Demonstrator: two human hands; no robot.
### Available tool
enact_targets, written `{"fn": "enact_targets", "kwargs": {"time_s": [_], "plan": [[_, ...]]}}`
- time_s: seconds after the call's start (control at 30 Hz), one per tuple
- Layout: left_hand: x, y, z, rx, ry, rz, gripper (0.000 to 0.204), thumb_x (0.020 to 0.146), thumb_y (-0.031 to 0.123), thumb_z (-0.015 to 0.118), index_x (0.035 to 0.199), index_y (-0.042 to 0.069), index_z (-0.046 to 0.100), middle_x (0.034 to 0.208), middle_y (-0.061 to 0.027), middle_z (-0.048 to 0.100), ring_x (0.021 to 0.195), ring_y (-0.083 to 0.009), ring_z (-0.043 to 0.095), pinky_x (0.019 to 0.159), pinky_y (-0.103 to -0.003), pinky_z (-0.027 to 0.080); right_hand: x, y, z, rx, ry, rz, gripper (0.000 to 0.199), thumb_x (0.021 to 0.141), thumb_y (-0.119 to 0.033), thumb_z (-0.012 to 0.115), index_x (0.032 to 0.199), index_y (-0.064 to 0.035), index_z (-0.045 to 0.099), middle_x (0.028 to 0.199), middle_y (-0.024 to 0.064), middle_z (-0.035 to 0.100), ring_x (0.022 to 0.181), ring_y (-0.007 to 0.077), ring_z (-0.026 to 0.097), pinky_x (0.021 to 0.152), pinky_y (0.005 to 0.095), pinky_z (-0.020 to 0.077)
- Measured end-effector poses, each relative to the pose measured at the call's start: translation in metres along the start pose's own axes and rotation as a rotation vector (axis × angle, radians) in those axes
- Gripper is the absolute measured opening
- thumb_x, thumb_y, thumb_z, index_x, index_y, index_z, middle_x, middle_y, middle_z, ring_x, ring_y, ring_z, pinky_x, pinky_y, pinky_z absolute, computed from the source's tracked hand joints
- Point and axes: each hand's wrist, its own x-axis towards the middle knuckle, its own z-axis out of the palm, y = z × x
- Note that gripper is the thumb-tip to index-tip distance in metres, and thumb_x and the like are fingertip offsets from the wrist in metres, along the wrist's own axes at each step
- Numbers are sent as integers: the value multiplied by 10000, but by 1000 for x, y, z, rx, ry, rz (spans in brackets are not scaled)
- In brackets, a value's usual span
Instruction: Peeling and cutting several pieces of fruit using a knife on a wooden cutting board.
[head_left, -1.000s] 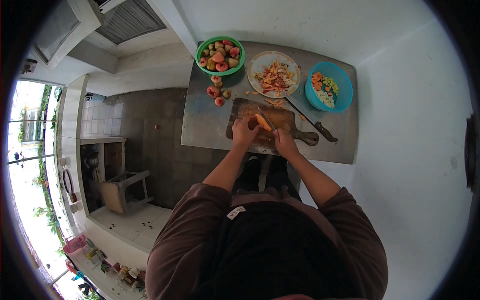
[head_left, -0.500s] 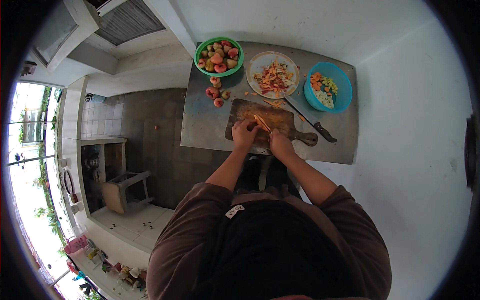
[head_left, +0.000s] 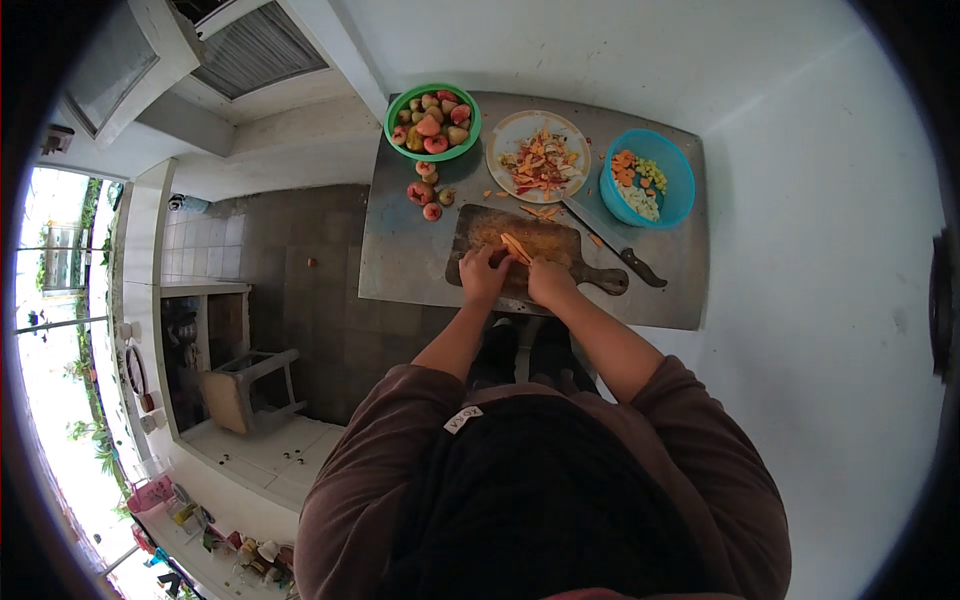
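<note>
The left hand (head_left: 484, 277) arches with bent fingers (head_left: 483, 256), while the right hand (head_left: 550, 284) closes just beside it. Behind them, the bare left forearm (head_left: 447, 340) and bare right forearm (head_left: 615, 345) stretch forward, slanting inward, the 2 hands near each other.

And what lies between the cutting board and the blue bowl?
In the head view, a large knife lies between them, with an orange scrap beside it.

Kitchen, on evidence before me: chopping board (head_left: 556, 240), long knife (head_left: 640, 267), bowl (head_left: 440, 157) of fruit (head_left: 430, 126), plate (head_left: 496, 148) of peelings (head_left: 543, 165), metal table (head_left: 400, 258).
</note>
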Motion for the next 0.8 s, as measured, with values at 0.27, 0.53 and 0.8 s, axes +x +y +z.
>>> {"fn": "enact_targets", "kwargs": {"time_s": [0.27, 0.53, 0.8], "plan": [[2, 10, 1, 56, -42, -15, 379, 675, 364, 716, 990, 168, 635, 991, -34, 599, 954, -257, 506, 846, -400, 341, -17, 13, -16, 13, -28, 23, 242, 850, -158, 420, 984, 20, 514, 945, 228, 602, 904, 353, 589, 754, 435, 470], [21, 11, -4, 262, -151, 428, 305, 674, 261, 684, 976, 247, 646, 1099, 58, 574, 1144, -193, 405, 929, -459, 229, -11, 24, -6, 8, 20, -4, 229, 852, -171, 434, 986, 3, 498, 931, 214, 606, 888, 356, 593, 737, 444, 464], [45, 11, -11, 395, -391, 532, 308, 661, 254, 675, 967, 255, 643, 1074, 83, 597, 1106, -151, 439, 963, -455, 198, -25, 30, -36, -65, -30, -67, 250, 883, -195, 396, 1003, 7, 480, 926, 228, 601, 875, 365, 590, 730, 461, 458]]}}
